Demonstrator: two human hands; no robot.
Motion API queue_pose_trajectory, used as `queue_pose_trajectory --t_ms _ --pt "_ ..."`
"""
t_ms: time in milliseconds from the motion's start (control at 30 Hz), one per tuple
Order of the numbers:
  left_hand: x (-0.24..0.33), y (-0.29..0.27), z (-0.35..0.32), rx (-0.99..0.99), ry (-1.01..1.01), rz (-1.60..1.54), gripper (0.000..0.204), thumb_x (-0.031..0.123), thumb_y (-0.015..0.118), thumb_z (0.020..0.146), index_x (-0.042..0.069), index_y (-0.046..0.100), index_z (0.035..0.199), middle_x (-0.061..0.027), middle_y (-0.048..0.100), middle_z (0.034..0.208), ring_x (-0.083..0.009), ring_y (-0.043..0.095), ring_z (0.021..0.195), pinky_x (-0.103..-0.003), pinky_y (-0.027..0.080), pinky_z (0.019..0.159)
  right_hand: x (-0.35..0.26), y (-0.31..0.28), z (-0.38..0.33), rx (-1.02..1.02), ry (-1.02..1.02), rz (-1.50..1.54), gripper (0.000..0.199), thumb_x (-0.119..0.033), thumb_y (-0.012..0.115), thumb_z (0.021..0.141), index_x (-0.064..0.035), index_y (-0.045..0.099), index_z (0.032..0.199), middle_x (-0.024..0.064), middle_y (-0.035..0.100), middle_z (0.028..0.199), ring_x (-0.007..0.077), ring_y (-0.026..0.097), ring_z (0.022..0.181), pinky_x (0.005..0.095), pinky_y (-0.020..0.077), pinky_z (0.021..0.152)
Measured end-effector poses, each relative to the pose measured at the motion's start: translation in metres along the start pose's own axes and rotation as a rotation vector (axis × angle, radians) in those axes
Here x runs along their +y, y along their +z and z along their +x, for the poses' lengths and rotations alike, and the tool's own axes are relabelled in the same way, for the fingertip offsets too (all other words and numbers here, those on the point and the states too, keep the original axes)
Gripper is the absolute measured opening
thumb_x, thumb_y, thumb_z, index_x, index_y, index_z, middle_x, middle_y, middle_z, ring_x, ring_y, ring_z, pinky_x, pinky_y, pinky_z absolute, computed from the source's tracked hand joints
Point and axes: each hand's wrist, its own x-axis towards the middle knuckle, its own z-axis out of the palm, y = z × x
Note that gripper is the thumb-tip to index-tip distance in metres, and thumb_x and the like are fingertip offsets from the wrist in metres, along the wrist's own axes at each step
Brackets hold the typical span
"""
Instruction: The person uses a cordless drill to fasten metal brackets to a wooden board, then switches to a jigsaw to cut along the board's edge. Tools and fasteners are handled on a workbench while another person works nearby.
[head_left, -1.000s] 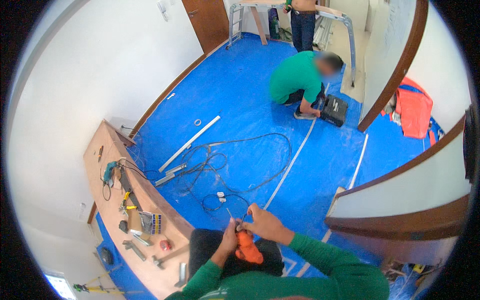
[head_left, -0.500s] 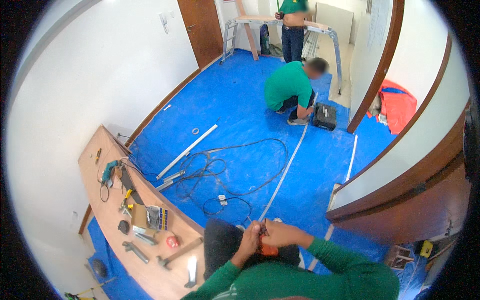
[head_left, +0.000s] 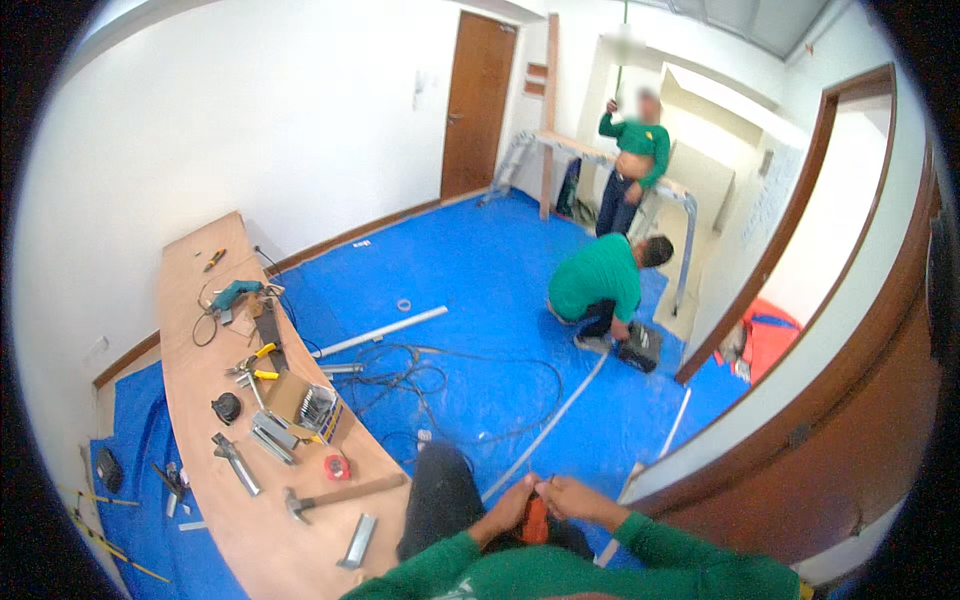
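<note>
In front of my lap, my left hand (head_left: 508, 510) and my right hand (head_left: 578, 500) come together at the top end of an orange tool (head_left: 536, 522). Its kind is hard to tell; it looks like a hand-held power tool. My left hand is closed against its left side. The fingers of my right hand pinch at its tip, and what lies between them is too small to make out. My dark-trousered knee (head_left: 440, 500) stands left of the hands, beside the wooden worktop (head_left: 190, 330).
On the worktop lie a hammer (head_left: 345, 493), a red tape measure (head_left: 337, 467), metal channel pieces (head_left: 272, 437), a box of fasteners (head_left: 312, 405) and a teal power tool (head_left: 235, 293). A black cable (head_left: 480, 440) loops over the blue floor sheet (head_left: 470, 260). Ahead, one co-worker (head_left: 595, 280) crouches by a black case (head_left: 638, 348); another (head_left: 635, 150) stands.
My view has tilted up, showing more of the far room and the standing co-worker. My hands stay together at the orange tool, now lower in the picture.
</note>
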Motion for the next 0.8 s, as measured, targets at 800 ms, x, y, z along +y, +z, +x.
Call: queue_pose_trajectory --t_ms 800 --pt "-0.099 -0.053 0.073 0.116 -0.202 -0.390 0.072 0.069 0.039 0.111 0.008 0.073 0.129 -0.0079 0.071 0.119 -0.0185 0.066 0.107 -0.038 0.053 0.096 -0.021 0.005 0.050 0.167 -0.157 -0.601 0.056 -0.052 0.040 0.114 -0.0006 0.060 0.125 0.0310 0.072 0.113 0.0523 0.070 0.105 0.0608 0.0542 0.087"
